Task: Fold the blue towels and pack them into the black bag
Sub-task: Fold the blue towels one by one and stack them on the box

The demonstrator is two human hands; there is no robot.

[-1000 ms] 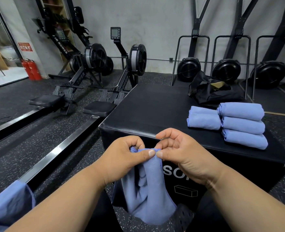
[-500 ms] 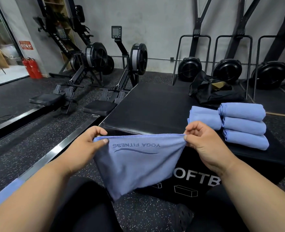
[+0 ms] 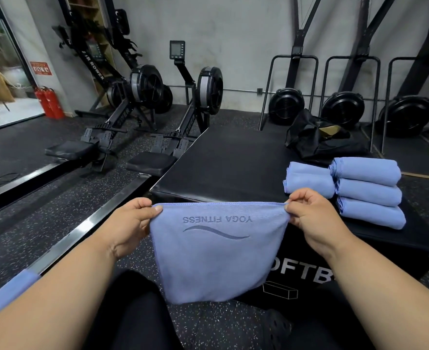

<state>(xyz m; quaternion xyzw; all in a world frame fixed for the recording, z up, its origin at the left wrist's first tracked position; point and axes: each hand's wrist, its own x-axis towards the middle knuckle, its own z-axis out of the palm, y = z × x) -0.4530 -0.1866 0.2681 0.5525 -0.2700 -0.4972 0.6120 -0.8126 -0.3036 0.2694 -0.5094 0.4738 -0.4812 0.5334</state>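
A blue towel [image 3: 216, 256] printed YOGA FITNESS hangs spread in front of me, held taut by its top edge. My left hand [image 3: 130, 223] pinches the left corner and my right hand [image 3: 309, 218] pinches the right corner. Several folded blue towels [image 3: 367, 188] lie in two stacks on the right of the black padded box [image 3: 223, 162], just beyond my right hand. The black bag [image 3: 319, 140] sits crumpled and open at the box's far right corner, behind the stacks.
Two rowing machines [image 3: 142, 97] stand on the rubber floor to the left, their rails running toward me. Black fan machines [image 3: 342, 109] in metal frames line the back wall. Another piece of blue cloth [image 3: 6, 291] shows at the lower left edge.
My hands moved apart from a bunched grip at the centre, and the towel went from crumpled to stretched flat between them, lifted slightly toward the box edge.
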